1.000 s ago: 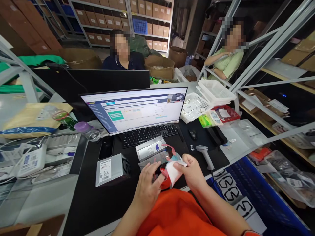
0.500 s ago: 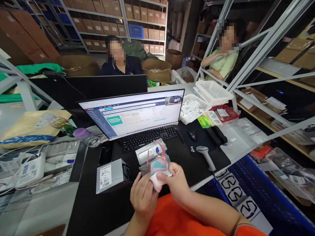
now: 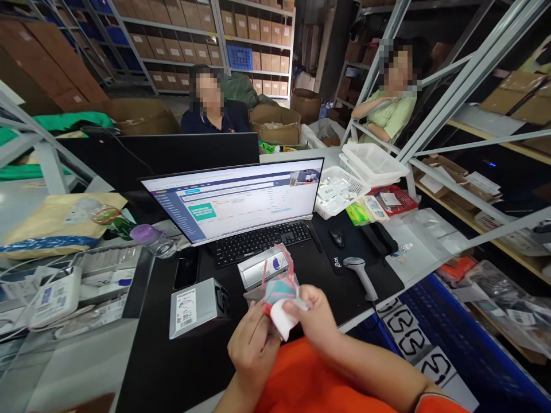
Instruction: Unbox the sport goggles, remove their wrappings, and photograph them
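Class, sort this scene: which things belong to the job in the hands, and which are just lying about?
In the job: left hand, right hand, white-and-teal packet with red cord.
Lying about: barcode scanner, keyboard, computer mouse, labelled grey box.

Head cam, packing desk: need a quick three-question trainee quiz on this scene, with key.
1. True or false: the left hand and the right hand both touch the small teal, pink and white item.
2. The barcode scanner lies on: A the silver box, B the black logi mat, C the blue crate.
3. Fill in: the black smartphone lies just left of the ____.

Key: 1 true; 2 B; 3 keyboard.
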Tool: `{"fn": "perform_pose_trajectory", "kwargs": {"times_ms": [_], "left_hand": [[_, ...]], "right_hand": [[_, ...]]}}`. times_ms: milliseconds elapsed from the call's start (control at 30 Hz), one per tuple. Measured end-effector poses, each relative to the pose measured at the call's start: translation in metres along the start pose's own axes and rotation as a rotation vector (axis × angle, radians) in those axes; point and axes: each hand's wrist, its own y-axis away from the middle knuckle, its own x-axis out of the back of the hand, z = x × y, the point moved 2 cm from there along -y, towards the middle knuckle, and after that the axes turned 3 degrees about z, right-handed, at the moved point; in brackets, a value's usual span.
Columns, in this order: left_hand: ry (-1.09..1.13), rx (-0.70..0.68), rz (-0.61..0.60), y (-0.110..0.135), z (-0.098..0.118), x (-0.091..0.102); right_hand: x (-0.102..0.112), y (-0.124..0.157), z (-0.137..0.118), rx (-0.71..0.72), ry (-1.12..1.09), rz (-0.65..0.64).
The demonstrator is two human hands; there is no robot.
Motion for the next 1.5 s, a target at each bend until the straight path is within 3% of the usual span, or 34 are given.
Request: {"fn": "perform_pose_trajectory", "kwargs": {"times_ms": [100,167,333,467,533,633,700,767,867,967,1033,1100,1200,1333,1433,1500], "left_hand": [[0.047,-0.046,-0.048,0.000,-0.001,0.005],[0.043,-0.040,-0.085,-0.001,-0.004,0.007],[0.047,0.018,-0.116,0.004,-0.007,0.005],[0.032,0.091,-0.096,0.015,-0.004,0.003],[0.039,0.091,-0.098,0.017,-0.003,0.004],[0.095,0.065,-0.126,0.015,-0.002,0.007],[0.131,0.059,-0.153,0.010,-0.003,0.008],[0.154,0.062,-0.173,0.006,-0.006,0.009],[0.191,0.114,-0.168,0.001,-0.016,0.013],[0.266,0.141,-0.226,-0.002,-0.025,0.017],[0.336,0.112,-0.323,-0.007,-0.025,0.018],[0.394,0.066,-0.408,-0.013,-0.022,0.017],[0.442,-0.013,-0.484,-0.024,-0.013,0.015],[0.470,-0.078,-0.577,-0.032,-0.003,0.015],[0.470,-0.108,-0.705,-0.028,-0.001,0.015],[0.448,-0.150,-0.768,-0.023,-0.001,0.013]], "right_hand": [[0.008,-0.017,-0.016,-0.125,-0.125,-0.010],[0.012,-0.021,-0.018,-0.115,-0.086,-0.034],[0.015,0.005,0.005,0.095,0.225,0.011],[0.013,0.022,0.014,0.307,0.417,-0.036],[0.014,0.017,0.011,0.224,0.368,-0.050],[0.020,0.000,0.005,-0.035,0.105,0.014],[0.026,-0.011,0.000,-0.123,0.004,0.007],[0.038,-0.017,-0.009,-0.139,0.085,-0.082],[0.072,-0.019,-0.036,-0.032,0.444,-0.194],[0.106,-0.018,-0.079,0.187,0.640,-0.133],[0.116,-0.019,-0.103,0.268,0.715,-0.141],[0.110,-0.021,-0.115,0.320,0.796,-0.233],[0.088,-0.026,-0.112,0.328,0.898,-0.486],[0.066,-0.028,-0.088,0.145,0.968,-0.807],[0.056,-0.023,-0.067,-0.024,0.932,-0.908],[0.046,-0.017,-0.052,-0.048,0.925,-0.903]]}}
